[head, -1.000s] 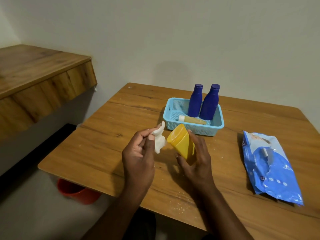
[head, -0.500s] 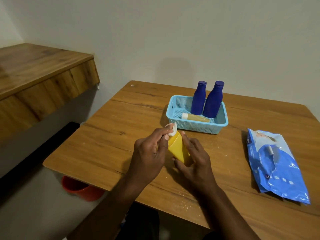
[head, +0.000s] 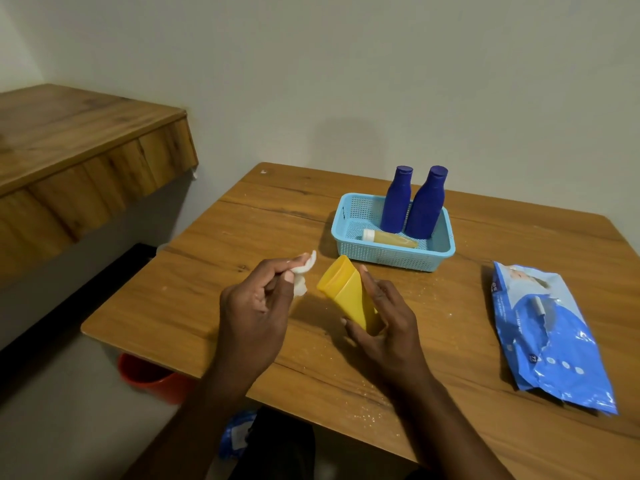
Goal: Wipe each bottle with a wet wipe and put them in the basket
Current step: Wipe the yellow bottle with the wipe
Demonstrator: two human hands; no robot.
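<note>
My right hand (head: 384,320) grips a yellow bottle (head: 348,294), tilted with its wide end up and to the left, just above the table. My left hand (head: 256,306) pinches a crumpled white wet wipe (head: 304,273), a short gap left of the bottle and not touching it. Behind them stands a light blue basket (head: 349,244). Inside it two dark blue bottles (head: 396,202) (head: 426,206) stand upright, and a small amber bottle with a white cap (head: 389,238) lies flat at the front.
A blue pack of wet wipes (head: 550,336) lies on the wooden table (head: 485,427) at the right. A wooden shelf (head: 69,140) juts out at the left. A red bucket (head: 152,377) sits on the floor under the table's left edge.
Half a second ago the wipe was pressed on the bottle's top end. My left hand has since pulled away to the left with the wipe, and the bottle has tilted further left.
</note>
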